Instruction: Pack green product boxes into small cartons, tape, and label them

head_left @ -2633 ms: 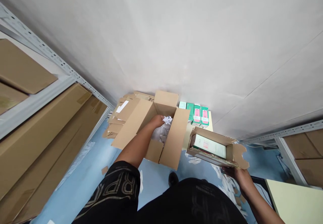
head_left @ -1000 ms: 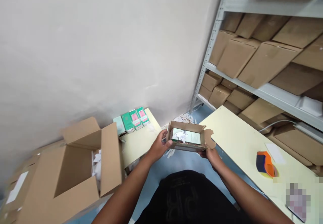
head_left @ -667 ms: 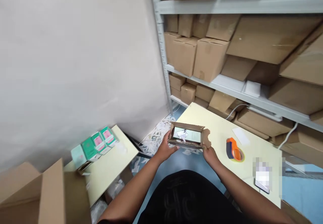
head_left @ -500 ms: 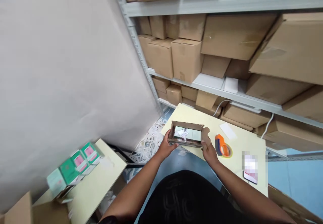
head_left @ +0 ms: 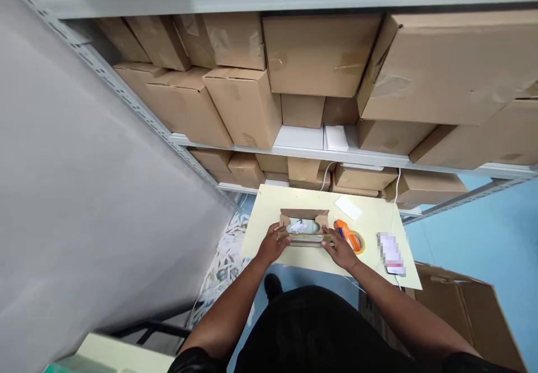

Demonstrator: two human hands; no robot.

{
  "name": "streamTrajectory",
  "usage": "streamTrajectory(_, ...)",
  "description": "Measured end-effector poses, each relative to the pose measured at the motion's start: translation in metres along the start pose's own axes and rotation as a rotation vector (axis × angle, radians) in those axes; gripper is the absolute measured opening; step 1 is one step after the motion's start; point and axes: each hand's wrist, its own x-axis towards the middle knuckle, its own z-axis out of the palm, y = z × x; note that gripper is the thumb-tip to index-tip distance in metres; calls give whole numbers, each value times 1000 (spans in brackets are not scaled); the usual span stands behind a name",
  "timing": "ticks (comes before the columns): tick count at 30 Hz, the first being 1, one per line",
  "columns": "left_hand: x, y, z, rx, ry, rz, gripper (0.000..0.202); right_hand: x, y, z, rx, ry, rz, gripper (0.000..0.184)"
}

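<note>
A small open cardboard box [head_left: 306, 244] is at the front of the pale yellow table [head_left: 269, 200], between my hands. Inside it shows a pale green item [head_left: 311, 226] with a crumpled white and purple piece on top; its kind is unclear. My left hand [head_left: 271, 245] grips the box's left end, fingers bent over the edge. At the opposite end, my right hand [head_left: 339, 251] has its fingers closed on the side and front panel. Just beyond the right hand lies an orange tape dispenser [head_left: 345, 231] with a yellow-edged roll [head_left: 360, 242].
A white card [head_left: 348, 207] and a phone [head_left: 390, 254], partly blurred, lie on the table. Shelves [head_left: 302, 151] full of cardboard boxes [head_left: 244, 106] rise behind it. Shredded paper [head_left: 222, 261] covers the floor at left; a large open carton [head_left: 471, 305] stands at right.
My view has turned right, so the side table with green boxes has mostly left the frame. The small box has moved forward over the table, and its right flap now sits inward.
</note>
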Motion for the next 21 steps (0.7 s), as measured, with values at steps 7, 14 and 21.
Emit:
streamTrajectory(7,38,7,-28,68,-15,-29,74,9,-15,33,-124,265,234,42)
streamTrajectory(14,74,11,-46,141,-227,251,48,18,-33,46,-226,401,475,48)
streamTrajectory(21,52,2,-34,344,-73,391,20,8,-38,37,-187,299,403,43)
